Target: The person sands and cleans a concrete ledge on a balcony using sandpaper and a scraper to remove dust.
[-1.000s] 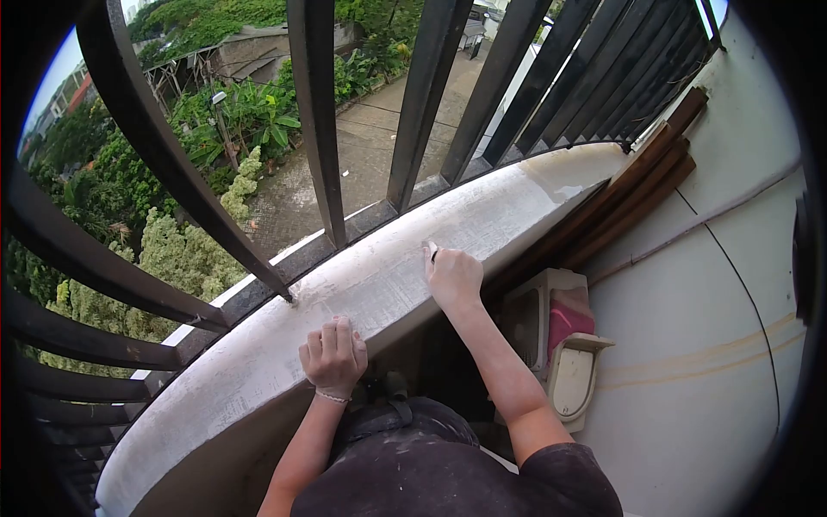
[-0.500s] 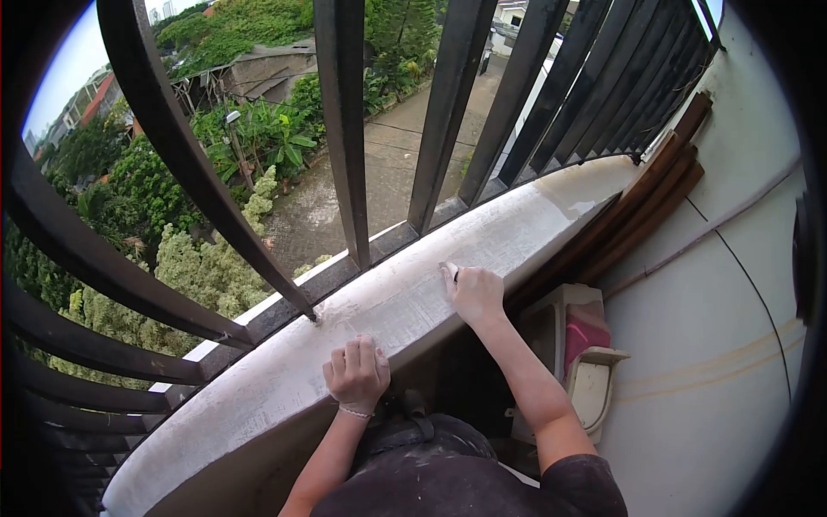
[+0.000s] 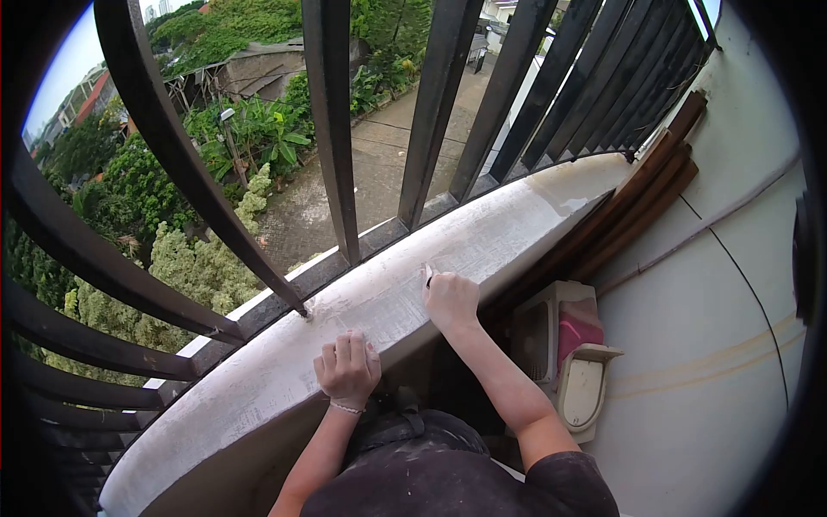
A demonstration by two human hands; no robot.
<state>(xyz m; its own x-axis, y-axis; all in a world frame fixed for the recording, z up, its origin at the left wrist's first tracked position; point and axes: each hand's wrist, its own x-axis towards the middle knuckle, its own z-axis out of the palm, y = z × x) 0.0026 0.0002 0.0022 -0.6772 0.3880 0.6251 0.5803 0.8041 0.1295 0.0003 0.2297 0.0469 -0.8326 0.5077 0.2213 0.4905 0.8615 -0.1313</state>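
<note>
A curved white ledge (image 3: 379, 297) with rough, scraped-looking patches runs below the railing. My right hand (image 3: 451, 302) is closed around a small item at the ledge's top; a pale tip and a dark bit of it stick out at the thumb side, too small to name. Lower on the ledge, to the left, my left hand (image 3: 347, 367) rests with fingers curled over the inner edge. Whether those fingers hold anything is hidden.
Dark metal railing bars (image 3: 332, 129) rise from the ledge's outer side. Brown wooden planks (image 3: 642, 185) lean by the white wall (image 3: 698, 293) at the right. A beige plastic container (image 3: 586, 392) with pink inside stands below the ledge.
My right hand has slid left along the ledge with the small item. My left hand stays on the edge. The whole view has shifted slightly.
</note>
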